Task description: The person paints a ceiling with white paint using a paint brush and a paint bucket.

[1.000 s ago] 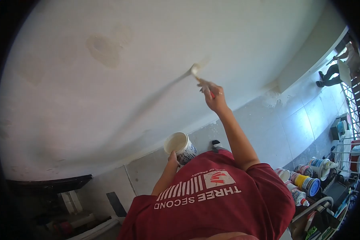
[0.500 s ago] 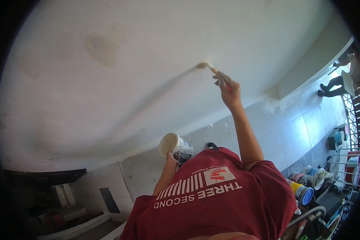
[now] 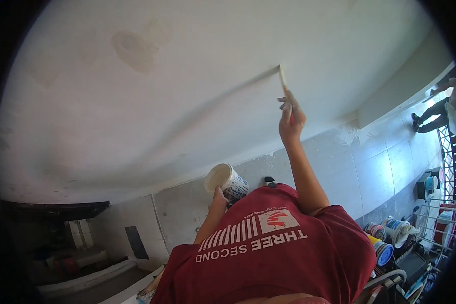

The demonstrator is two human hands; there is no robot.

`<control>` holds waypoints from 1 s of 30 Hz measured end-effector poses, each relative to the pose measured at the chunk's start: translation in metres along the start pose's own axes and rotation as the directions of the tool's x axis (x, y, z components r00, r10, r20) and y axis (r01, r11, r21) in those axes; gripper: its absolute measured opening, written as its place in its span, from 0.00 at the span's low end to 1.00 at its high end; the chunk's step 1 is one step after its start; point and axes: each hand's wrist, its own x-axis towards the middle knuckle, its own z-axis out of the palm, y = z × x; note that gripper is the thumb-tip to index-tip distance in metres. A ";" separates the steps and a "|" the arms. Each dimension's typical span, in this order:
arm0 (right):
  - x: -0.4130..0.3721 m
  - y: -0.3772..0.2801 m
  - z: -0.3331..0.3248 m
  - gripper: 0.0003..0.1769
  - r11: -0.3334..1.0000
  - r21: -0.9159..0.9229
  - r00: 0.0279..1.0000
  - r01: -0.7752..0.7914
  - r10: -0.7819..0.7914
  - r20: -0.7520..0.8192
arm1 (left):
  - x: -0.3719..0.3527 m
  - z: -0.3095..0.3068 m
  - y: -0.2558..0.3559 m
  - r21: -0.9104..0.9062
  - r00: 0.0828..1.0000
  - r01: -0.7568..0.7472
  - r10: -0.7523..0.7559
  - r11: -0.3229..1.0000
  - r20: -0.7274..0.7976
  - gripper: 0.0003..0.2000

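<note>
My right hand [image 3: 292,117] is closed around the handle of a paintbrush [image 3: 282,78]. The brush's pale bristle end meets the white wall [image 3: 197,66], seen edge-on, and a long shadow runs from it to the lower left. Whitish smears mark the fingers of that hand. Lower down, close to my red shirt [image 3: 258,248], my left hand [image 3: 218,197] grips a white paint bucket [image 3: 236,186] by its side. The bucket tilts with its mouth toward the wall, and blue-black print and drips cover its outside. What it holds is not distinct.
Brownish patches [image 3: 134,50] mark the wall at upper left. Grey floor tiles [image 3: 334,167] run along its foot. Paint tubs [image 3: 384,252] and a metal rack [image 3: 433,218] stand at lower right. Another person [image 3: 435,116] is at far right. A dark opening [image 3: 55,238] lies at lower left.
My right hand has carried the brush rightward and slightly up along the wall; the bristles, splayed before, now look narrow. The bucket has shifted only slightly with the view.
</note>
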 end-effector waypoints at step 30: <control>-0.022 -0.019 0.000 0.11 0.992 0.095 0.958 0.084 -0.106 0.265 | 0.003 0.010 0.009 -0.043 0.999 -0.022 0.023 0.999 0.030 0.18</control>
